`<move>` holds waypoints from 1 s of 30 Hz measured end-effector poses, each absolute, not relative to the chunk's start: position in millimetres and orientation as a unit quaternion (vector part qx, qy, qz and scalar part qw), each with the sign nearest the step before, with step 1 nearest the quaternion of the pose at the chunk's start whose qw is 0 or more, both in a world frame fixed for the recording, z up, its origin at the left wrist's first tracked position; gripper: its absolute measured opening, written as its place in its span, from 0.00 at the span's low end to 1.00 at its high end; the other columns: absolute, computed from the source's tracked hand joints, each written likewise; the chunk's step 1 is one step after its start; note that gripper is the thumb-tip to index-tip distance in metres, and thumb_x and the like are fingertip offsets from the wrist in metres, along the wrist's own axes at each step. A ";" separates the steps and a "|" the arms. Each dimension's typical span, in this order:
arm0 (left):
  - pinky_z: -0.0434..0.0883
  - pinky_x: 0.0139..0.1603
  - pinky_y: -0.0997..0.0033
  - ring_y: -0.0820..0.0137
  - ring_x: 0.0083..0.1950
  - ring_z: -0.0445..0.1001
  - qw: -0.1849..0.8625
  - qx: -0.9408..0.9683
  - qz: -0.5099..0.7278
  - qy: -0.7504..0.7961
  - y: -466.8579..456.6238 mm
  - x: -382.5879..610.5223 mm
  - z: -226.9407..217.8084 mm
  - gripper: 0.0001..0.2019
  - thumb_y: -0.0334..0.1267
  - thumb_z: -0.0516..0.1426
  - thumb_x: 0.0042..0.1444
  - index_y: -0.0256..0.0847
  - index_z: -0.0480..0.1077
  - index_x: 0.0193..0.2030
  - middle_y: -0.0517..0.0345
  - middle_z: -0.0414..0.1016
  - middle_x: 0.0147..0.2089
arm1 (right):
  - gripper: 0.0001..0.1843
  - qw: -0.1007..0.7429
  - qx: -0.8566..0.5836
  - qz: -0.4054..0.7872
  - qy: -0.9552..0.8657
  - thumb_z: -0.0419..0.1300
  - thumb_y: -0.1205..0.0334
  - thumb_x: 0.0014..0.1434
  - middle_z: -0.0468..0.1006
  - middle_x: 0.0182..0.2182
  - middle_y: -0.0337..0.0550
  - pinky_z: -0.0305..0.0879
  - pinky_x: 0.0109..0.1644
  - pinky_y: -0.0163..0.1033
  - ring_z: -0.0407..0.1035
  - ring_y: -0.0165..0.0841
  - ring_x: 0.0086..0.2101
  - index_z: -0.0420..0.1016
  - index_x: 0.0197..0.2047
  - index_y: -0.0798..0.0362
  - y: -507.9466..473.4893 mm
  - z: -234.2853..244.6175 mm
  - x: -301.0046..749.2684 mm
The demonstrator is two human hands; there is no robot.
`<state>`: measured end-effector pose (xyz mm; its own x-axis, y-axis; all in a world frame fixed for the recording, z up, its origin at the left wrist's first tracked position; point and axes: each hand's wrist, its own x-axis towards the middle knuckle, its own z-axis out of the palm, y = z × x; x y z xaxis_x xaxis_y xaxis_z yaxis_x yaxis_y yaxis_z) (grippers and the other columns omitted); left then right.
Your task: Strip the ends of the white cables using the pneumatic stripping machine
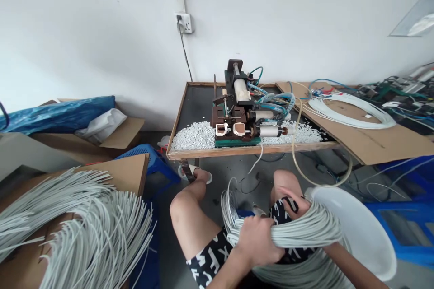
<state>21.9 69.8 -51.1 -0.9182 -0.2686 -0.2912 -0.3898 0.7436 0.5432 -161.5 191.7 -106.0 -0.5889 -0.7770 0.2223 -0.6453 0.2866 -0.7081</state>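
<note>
My left hand [256, 239] grips a thick bundle of white cables [305, 228] lying across my lap. Only the fingertips of my right hand [293, 198] show as they curl over the top of the same bundle near my right knee. The bundle's loose ends loop down between my knees, and its far end rests in a white plastic basin [366, 230] at my right side.
A small wire-cutting machine [237, 110] stands on a wooden tray table [251, 150] strewn with white pellets. A cardboard box with several cut cables [84, 221] sits at left. A coil of white cable [352, 110] lies on cardboard at right. Blue crates stand on the floor.
</note>
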 end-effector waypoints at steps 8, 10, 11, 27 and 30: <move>0.68 0.37 0.66 0.55 0.37 0.81 0.052 -0.184 0.359 0.914 61.6 52.8 -25.6 0.10 0.44 0.61 0.46 0.43 0.77 0.34 0.52 0.82 0.32 | 0.52 0.359 -0.452 -0.474 0.665 0.68 0.59 0.61 0.64 0.71 0.42 0.54 0.73 0.62 0.60 0.46 0.69 0.42 0.77 0.23 209.1 -54.4 -89.4; 0.64 0.34 0.68 0.59 0.33 0.79 0.026 -0.181 0.382 0.906 59.5 53.4 -19.2 0.07 0.42 0.62 0.45 0.43 0.74 0.31 0.55 0.79 0.29 | 0.55 0.416 -0.432 -0.543 0.587 0.71 0.56 0.59 0.63 0.72 0.44 0.52 0.73 0.63 0.58 0.47 0.70 0.41 0.77 0.27 208.2 -42.4 -82.2; 0.63 0.33 0.68 0.61 0.31 0.77 0.015 -0.180 0.394 0.901 59.1 52.6 -15.5 0.07 0.41 0.62 0.44 0.43 0.73 0.30 0.57 0.78 0.28 | 0.54 0.438 -0.412 -0.581 0.549 0.71 0.52 0.58 0.64 0.71 0.45 0.49 0.74 0.63 0.57 0.49 0.70 0.44 0.77 0.30 206.1 -36.9 -79.5; 0.72 0.40 0.71 0.66 0.35 0.76 -0.155 -0.253 0.484 0.823 59.0 32.7 -45.9 0.33 0.64 0.39 0.71 0.41 0.74 0.38 0.51 0.79 0.35 | 0.26 0.517 0.008 -0.802 0.298 0.77 0.50 0.47 0.85 0.52 0.43 0.58 0.71 0.59 0.78 0.47 0.53 0.85 0.50 0.42 146.8 -24.1 -98.3; 0.76 0.53 0.66 0.59 0.47 0.80 -0.213 -0.353 0.436 0.800 68.6 46.3 -63.6 0.36 0.66 0.40 0.70 0.41 0.79 0.46 0.47 0.83 0.47 | 0.24 0.529 -0.024 -0.796 0.293 0.77 0.51 0.50 0.83 0.54 0.44 0.64 0.67 0.53 0.77 0.44 0.55 0.85 0.50 0.43 148.4 -29.6 -91.8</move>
<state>46.3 68.6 -63.6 -0.6596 -0.7509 0.0327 -0.3801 0.3708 0.8474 -91.8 148.4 -29.6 -0.4401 -0.8560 -0.2713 0.8278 -0.2696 -0.4921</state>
